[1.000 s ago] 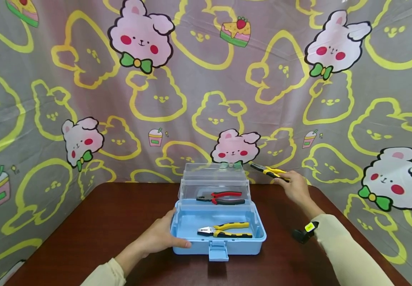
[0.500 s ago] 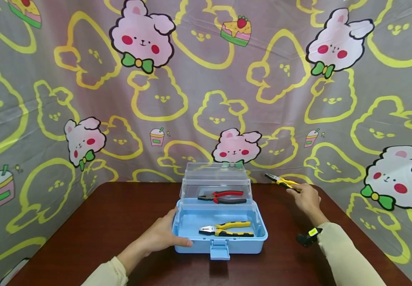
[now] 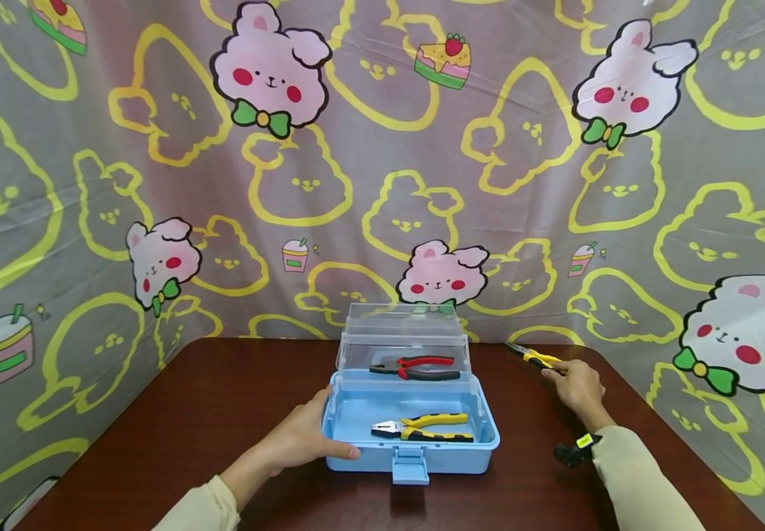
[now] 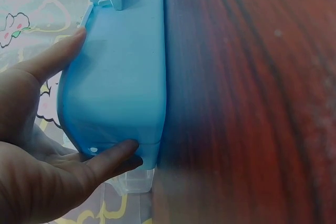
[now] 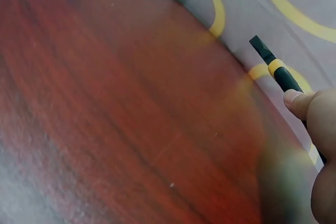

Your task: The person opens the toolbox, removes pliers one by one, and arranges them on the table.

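Note:
A light blue toolbox (image 3: 409, 461) stands on the table with its clear lid (image 3: 402, 321) raised at the back. My left hand (image 3: 299, 435) grips its front left corner, thumb along the front rim and fingers on the side wall, as the left wrist view also shows. In the box's bottom lies a pair of combination pliers (image 3: 435, 436) with yellow-and-black handles. Behind it, red-and-black pliers (image 3: 415, 372) rest in the clear lid tray. Out to the right, my right hand (image 3: 577, 385) holds another pair of yellow-and-black pliers (image 3: 533, 357), tip pointing to the back left, over the table's far right part.
The dark red-brown table (image 3: 243, 383) has rounded back corners. A patterned curtain (image 3: 329, 184) hangs close behind it and along both sides. The toolbox's blue latch (image 3: 411, 466) hangs down at the front. A black wrist device (image 3: 575, 451) sits at the right sleeve.
My right hand has moved to the right and lower with the pliers, away from the toolbox lid. The left hand stays at the box; the view has shifted slightly.

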The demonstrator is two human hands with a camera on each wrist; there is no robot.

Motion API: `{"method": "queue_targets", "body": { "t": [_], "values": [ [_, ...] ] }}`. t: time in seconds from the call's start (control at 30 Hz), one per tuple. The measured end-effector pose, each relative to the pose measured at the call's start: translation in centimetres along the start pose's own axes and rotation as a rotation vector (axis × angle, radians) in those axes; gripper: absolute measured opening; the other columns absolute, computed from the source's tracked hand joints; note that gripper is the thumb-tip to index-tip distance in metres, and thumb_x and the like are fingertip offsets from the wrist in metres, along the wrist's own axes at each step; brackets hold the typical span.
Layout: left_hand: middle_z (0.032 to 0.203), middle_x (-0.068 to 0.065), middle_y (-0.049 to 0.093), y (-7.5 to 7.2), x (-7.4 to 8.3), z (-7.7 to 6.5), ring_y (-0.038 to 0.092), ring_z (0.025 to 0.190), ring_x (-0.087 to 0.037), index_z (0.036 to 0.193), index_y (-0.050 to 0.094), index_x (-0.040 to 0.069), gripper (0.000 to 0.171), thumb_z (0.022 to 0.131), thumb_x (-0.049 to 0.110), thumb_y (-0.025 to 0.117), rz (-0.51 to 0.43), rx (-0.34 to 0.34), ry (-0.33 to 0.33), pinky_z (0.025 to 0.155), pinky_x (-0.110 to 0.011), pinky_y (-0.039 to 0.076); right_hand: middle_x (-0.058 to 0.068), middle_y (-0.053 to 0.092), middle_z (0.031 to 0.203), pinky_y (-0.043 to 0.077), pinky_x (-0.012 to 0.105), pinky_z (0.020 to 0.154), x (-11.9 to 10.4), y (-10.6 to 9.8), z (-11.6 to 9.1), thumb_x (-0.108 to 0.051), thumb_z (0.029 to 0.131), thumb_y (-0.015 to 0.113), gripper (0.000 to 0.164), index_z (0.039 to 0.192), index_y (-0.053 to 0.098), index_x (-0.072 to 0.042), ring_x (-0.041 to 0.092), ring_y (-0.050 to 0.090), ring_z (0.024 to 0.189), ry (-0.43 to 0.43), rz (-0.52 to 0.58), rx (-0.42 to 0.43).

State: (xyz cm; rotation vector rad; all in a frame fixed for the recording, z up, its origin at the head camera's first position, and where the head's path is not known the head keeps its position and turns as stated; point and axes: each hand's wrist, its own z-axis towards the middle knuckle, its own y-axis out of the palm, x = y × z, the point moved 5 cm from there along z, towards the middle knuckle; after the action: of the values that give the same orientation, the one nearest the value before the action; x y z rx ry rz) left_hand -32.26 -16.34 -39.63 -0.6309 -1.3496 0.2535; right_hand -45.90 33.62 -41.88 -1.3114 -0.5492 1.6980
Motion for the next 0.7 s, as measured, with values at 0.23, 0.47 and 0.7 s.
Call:
{"method": "queue_targets", "body": {
  "t": [0.23,0.47,0.7],
  "values": [
    [0.144,-0.025,0.052,0.0,0.2,-0.2,0.06,0.114,-0.035,0.159,0.026,-0.003,0.121,0.07,0.038,0.097,-0.002,-0.003,0.001,0.093,-0.058,0.051,0.034,0.059,0.13,0.037,0.065,0.078,1.1,0.7,-0.4,-0.026,0.098,0.072,0.041,0.128,0.069,0.002,0.056,0.054,0.11,0.044,0.005,-0.076],
    [0.146,-0.024,0.051,-0.1,0.3,-0.1,0.059,0.116,-0.035,0.16,0.025,-0.001,0.121,0.071,0.037,0.097,0.001,-0.002,-0.006,0.094,-0.059,0.05,0.035,0.052,0.14,0.033,0.067,0.081,1.5,0.7,-0.2,-0.029,0.101,0.069,0.046,0.133,0.064,0.003,0.057,0.05,0.117,0.038,-0.007,-0.184],
    [0.145,-0.024,0.051,0.0,0.2,-0.3,0.06,0.115,-0.036,0.16,0.025,-0.002,0.122,0.07,0.037,0.098,-0.007,-0.003,-0.011,0.094,-0.059,0.051,0.035,0.054,0.137,0.033,0.065,0.078,1.7,0.9,-0.2,-0.027,0.1,0.07,0.042,0.129,0.066,0.003,0.057,0.051,0.116,0.046,-0.003,-0.181]
  ]
}}
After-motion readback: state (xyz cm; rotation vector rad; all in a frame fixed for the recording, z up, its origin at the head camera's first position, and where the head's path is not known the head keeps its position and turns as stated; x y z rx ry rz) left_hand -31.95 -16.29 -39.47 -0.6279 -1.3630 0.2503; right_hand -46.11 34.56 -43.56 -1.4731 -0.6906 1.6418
